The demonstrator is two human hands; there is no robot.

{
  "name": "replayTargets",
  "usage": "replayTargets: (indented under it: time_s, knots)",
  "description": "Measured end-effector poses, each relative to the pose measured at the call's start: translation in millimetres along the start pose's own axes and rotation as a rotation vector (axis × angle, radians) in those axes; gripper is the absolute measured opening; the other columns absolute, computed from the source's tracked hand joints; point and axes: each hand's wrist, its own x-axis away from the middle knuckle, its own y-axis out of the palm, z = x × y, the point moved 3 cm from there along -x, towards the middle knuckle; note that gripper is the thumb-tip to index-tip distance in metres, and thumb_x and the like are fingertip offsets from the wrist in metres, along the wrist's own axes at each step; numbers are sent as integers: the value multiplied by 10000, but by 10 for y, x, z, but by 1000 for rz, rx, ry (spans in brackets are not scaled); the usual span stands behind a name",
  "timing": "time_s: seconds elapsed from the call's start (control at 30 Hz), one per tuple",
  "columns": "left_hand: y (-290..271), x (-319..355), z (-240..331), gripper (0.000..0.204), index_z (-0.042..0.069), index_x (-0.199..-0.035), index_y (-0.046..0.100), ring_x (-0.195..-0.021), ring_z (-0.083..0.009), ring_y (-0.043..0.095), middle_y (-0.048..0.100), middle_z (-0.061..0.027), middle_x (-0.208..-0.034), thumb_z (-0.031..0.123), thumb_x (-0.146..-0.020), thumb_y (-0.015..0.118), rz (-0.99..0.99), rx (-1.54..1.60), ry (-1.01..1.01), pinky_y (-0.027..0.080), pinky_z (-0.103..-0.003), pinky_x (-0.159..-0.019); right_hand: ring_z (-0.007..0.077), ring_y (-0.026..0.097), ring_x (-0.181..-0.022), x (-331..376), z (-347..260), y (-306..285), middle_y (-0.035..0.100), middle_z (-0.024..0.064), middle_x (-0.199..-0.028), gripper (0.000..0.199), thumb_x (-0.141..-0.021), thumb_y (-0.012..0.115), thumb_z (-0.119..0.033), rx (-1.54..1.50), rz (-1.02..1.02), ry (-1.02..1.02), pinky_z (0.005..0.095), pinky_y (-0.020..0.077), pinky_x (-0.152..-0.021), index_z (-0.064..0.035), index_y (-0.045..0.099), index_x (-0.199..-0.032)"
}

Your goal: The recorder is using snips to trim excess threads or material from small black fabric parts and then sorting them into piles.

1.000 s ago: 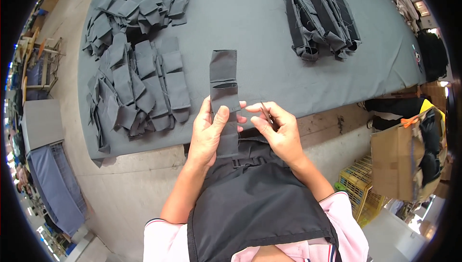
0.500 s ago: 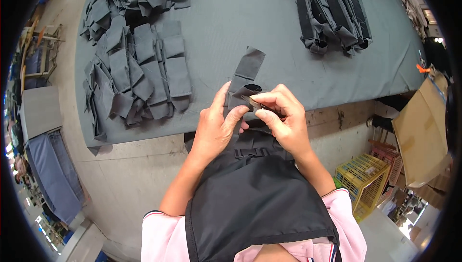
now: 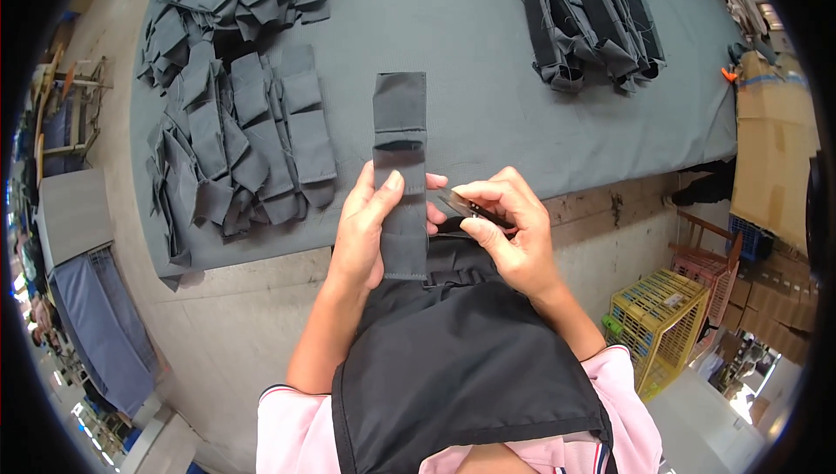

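Note:
My left hand (image 3: 370, 230) holds a long dark grey fabric strip (image 3: 401, 160) upright, thumb pressed on its front, just above the near edge of the grey-covered table (image 3: 470, 30). The strip has a folded pocket flap near its upper half. My right hand (image 3: 509, 230) is right beside it, pinching a small dark metal tool (image 3: 461, 206) that looks like thread snips, its tip pointing at the strip's right edge. I wear a black apron (image 3: 453, 361) over pink sleeves.
A spread of several similar grey fabric pieces (image 3: 244, 117) lies on the table's left. A stack of darker sewn pieces (image 3: 588, 16) sits at the far right. A yellow crate (image 3: 662, 317), cardboard boxes (image 3: 771, 152) and a blue-covered bench (image 3: 96, 317) stand on the floor.
The strip, bent and bunched between both hands half a second ago, now hangs straight in my left hand. My right hand has shifted to its right edge with the small tool.

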Motion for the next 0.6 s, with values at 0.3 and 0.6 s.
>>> replayTargets:
  time_s: [0.3,0.6]
  knots:
    - [55,45,-18,308,21,-1140,422,-762,-199,634,599,-184,-1066,263,-957,478,-36,-23,57,527,-299,-672,108,538,-704,-43,-15,-93,517,54,-848,270,-743,659,28,168,109,-97,234,434,-581,-17,619,-1006]
    - [125,136,13,361,25,-1228,373,-709,-193,628,598,-185,-1056,244,-959,472,-57,-29,32,524,-294,-634,212,539,-561,-279,-104,-83,525,54,-763,306,-687,719,-53,579,198,-403,300,431,-502,-75,635,-980]
